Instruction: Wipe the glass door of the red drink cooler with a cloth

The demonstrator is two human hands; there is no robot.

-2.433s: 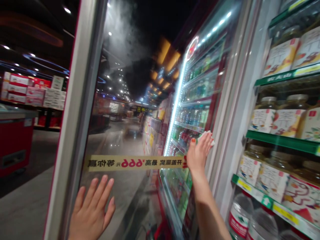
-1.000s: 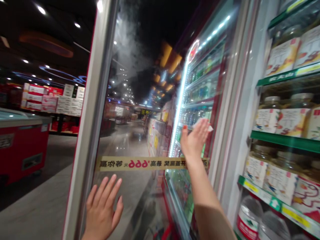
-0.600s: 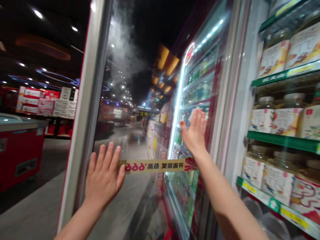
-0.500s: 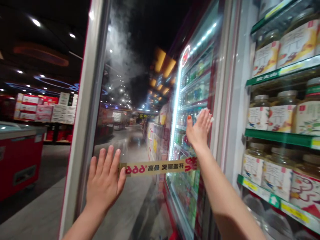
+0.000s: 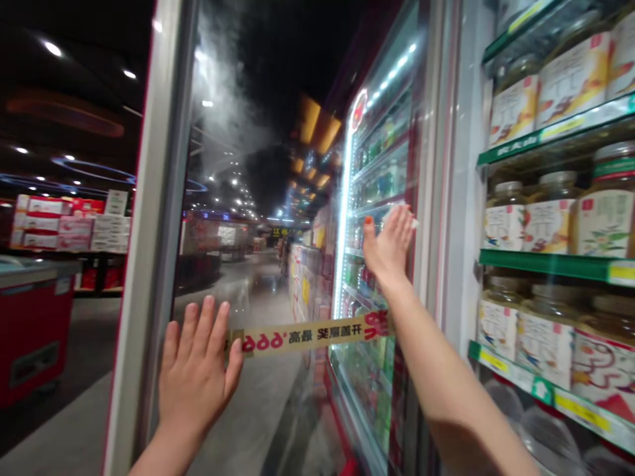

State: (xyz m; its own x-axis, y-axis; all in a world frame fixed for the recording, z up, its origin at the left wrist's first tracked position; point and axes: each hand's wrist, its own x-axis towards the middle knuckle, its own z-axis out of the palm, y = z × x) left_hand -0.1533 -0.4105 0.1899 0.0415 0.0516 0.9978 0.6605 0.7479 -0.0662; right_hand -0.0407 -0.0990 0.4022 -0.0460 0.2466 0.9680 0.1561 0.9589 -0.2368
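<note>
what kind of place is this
Most likely a large supermarket: a lit glass-door drinks cooler lines the aisle, green shelves hold labelled jars, and stacked printed cartons stand on display further off.

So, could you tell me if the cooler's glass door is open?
Open, it seems: the glass door stands swung out, the green jar shelves sit uncovered beside it, and its sticker strip reads mirrored.
</note>
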